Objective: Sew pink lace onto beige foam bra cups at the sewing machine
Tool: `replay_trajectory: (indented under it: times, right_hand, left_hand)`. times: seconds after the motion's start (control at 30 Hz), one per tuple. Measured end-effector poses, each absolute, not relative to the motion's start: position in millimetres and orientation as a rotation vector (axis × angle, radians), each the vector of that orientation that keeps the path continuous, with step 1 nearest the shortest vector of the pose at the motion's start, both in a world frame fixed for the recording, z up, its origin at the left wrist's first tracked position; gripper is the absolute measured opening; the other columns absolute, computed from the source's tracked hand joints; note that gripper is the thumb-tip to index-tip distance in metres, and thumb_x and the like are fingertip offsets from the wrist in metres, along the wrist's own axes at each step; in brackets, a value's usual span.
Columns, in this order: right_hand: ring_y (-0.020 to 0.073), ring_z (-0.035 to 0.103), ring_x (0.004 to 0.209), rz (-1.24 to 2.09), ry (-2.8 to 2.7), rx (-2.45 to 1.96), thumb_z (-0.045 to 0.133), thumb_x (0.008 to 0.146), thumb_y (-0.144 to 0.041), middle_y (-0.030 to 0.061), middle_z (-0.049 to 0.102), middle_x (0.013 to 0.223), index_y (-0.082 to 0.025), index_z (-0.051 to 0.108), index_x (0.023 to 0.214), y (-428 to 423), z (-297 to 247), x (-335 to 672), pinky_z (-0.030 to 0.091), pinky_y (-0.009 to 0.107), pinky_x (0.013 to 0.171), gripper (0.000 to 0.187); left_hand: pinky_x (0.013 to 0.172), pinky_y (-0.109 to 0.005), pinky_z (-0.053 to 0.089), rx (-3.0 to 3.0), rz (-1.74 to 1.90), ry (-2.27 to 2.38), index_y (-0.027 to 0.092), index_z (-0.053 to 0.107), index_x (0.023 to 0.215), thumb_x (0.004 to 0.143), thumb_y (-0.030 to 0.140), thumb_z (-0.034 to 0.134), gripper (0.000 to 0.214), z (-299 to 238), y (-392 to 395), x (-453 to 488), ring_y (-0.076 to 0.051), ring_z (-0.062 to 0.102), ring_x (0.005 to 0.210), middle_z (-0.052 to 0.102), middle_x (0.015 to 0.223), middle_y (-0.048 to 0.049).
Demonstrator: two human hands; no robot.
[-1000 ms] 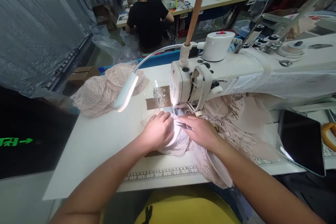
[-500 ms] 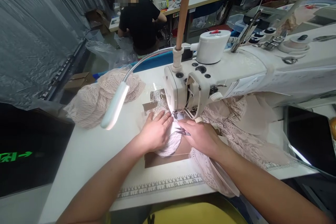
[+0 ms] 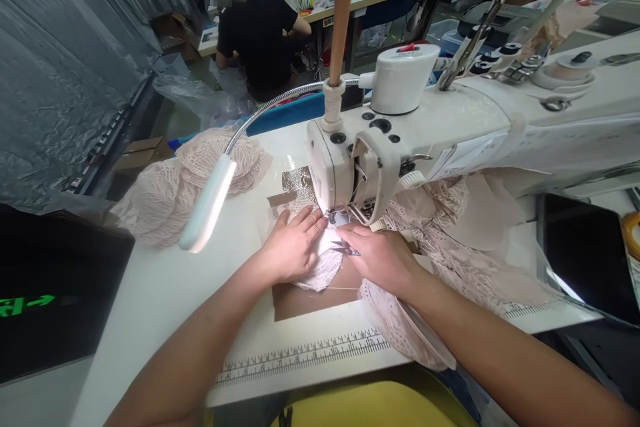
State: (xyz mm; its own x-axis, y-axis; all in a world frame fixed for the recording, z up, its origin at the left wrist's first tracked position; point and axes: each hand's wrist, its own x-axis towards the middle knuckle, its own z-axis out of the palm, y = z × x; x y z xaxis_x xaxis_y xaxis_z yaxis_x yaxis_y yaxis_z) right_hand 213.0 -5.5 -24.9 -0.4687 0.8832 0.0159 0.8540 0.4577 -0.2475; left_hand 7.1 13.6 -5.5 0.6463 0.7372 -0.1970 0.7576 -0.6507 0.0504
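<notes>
My left hand point(image 3: 291, 245) lies flat, fingers stretched, pressing pale pink lace fabric point(image 3: 320, 270) down just left of the presser foot point(image 3: 341, 217) of a white sewing machine point(image 3: 415, 133). My right hand point(image 3: 383, 255) rests on the same fabric to the right of the needle, fingers curled around small metal thread snips point(image 3: 346, 248) whose tips point left. More of the lace trails off the table's front edge point(image 3: 405, 337) under my right forearm.
A gooseneck lamp point(image 3: 207, 203) hangs over the white table point(image 3: 165, 293). A heap of pink lace point(image 3: 170, 187) lies at the back left, more lace point(image 3: 470, 227) under the machine arm. A dark tablet point(image 3: 587, 257) sits right. Another person point(image 3: 255, 30) works at a far table.
The lace piece has moved away from me under the presser foot and both hands went forward with it. More of the brown patch on the table shows.
</notes>
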Motion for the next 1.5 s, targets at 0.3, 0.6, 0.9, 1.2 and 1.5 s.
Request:
replay_trajectory:
  times: [0.3,0.6,0.9,1.2,1.5]
  right_hand:
    - [0.0174,0.063,0.072,0.299,-2.535,-1.508,0.048,0.086,-0.024,0.0027,0.071,0.091,-0.024,0.062,0.122,-6.1,-29.6,213.3,0.042,0.028,0.06,0.038]
    - [0.0173,0.063,0.072,0.262,-2.526,-1.484,0.051,0.084,-0.022,0.0034,0.071,0.088,-0.024,0.065,0.118,-7.5,-31.7,213.9,0.042,0.027,0.061,0.037]
    - [0.02,0.066,0.081,0.243,-2.636,-1.544,0.049,0.085,-0.025,0.0054,0.069,0.111,-0.02,0.058,0.127,-5.2,-24.1,206.3,0.046,0.029,0.063,0.044]
    - [0.018,0.065,0.07,0.488,-2.505,-1.579,0.047,0.087,-0.032,0.0036,0.073,0.095,-0.026,0.06,0.125,-3.5,-5.4,217.0,0.046,0.027,0.06,0.04]
    - [0.0226,0.069,0.076,0.606,-2.429,-1.854,0.058,0.079,-0.045,0.0031,0.073,0.098,-0.025,0.065,0.113,-23.6,23.1,286.7,0.052,0.032,0.064,0.04]
  left_hand:
    - [0.107,-0.059,0.027,2.771,-0.187,1.177,0.01,0.034,0.142,0.081,0.025,0.044,0.064,-4.1,22.7,2.0,-0.034,0.034,0.134,0.036,0.148,-0.0149]
    - [0.11,-0.051,0.029,2.855,0.011,1.123,0.007,0.047,0.134,0.093,0.023,0.037,0.045,-10.7,9.5,5.0,-0.03,0.041,0.131,0.048,0.141,-0.0138]
    - [0.11,-0.05,0.029,2.799,0.055,1.183,0.009,0.045,0.136,0.095,0.028,0.035,0.046,-16.0,16.5,2.0,-0.031,0.043,0.129,0.047,0.141,-0.0148]
    - [0.108,-0.051,0.028,2.71,0.119,1.333,0.013,0.041,0.139,0.094,0.028,0.033,0.047,-23.4,17.9,-2.6,-0.032,0.031,0.136,0.04,0.145,-0.0148]
    - [0.106,-0.05,0.031,2.636,0.074,1.523,0.015,0.042,0.137,0.094,0.028,0.033,0.047,-17.5,7.9,-0.5,-0.032,0.033,0.134,0.038,0.146,-0.0144]
